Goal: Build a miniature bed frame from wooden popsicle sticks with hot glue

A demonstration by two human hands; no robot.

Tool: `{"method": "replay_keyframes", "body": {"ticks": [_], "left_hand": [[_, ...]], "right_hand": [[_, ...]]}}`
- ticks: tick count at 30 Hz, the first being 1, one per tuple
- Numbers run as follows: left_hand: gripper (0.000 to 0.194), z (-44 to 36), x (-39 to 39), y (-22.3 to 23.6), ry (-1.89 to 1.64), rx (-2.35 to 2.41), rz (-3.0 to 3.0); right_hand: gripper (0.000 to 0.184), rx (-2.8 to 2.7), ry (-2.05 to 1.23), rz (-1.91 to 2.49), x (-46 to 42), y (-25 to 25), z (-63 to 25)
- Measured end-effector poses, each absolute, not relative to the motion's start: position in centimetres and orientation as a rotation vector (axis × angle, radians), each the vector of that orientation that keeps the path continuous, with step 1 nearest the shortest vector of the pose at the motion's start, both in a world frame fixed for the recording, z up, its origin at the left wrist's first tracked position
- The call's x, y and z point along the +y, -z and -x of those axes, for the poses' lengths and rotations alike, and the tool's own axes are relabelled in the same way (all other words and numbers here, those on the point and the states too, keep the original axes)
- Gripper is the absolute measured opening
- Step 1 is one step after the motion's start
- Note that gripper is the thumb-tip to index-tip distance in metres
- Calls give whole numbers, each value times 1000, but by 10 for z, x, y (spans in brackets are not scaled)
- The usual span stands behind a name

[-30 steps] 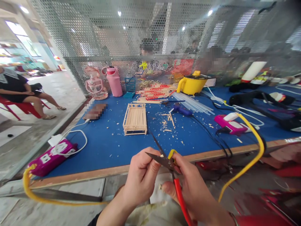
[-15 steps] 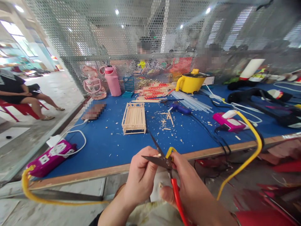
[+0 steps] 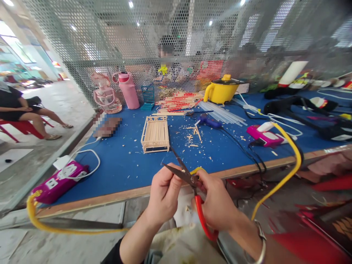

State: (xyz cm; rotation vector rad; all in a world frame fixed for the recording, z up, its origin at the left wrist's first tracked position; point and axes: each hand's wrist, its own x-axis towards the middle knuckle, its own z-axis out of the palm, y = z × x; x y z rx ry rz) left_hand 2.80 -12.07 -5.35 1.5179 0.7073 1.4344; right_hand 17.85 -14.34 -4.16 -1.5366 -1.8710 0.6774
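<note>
Largest, the perforated screen (image 3: 118, 40) stands behind the blue worktop (image 3: 115, 174). In front of the worktop's near edge are both hands: the right hand (image 3: 216, 198) grips the scissors (image 3: 188, 178), whose blades stand apart; the left hand (image 3: 163, 192) is closed in a pinch, the near blade passing across its fingertips. Next in size, the stick pile (image 3: 178, 102) lies beside the yellow pot (image 3: 222, 91). The stick-built frame (image 3: 155, 134) rests on the worktop beyond the left hand; the blue glue gun (image 3: 211, 121) lies to its right. Smallest are the offcuts (image 3: 199, 134), and a pale piece (image 3: 183, 171), mostly hidden, between left thumb and forefinger.
</note>
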Motion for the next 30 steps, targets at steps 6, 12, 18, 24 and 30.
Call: {"method": "replay_keyframes", "body": {"ticks": [6,12,18,24,30], "left_hand": [[25,-25,-116,54,-1406,783,-1435],[20,-29,-115,55,-1405,741,-1229],[14,-27,-118,49,-1471,822,-1395],[5,-18,-123,46,-1474,939,-1559],[18,-10,-114,40,-1253,1087,-1676]], "right_hand": [[13,-1789,-784,1543,-139,43,-184],[8,-1640,-808,1624,-139,28,-195],[22,-1824,-785,1639,-147,15,-195],[25,-1880,-392,2265,-129,8,-260],[51,-2136,-271,2458,-73,-6,-296]]}}
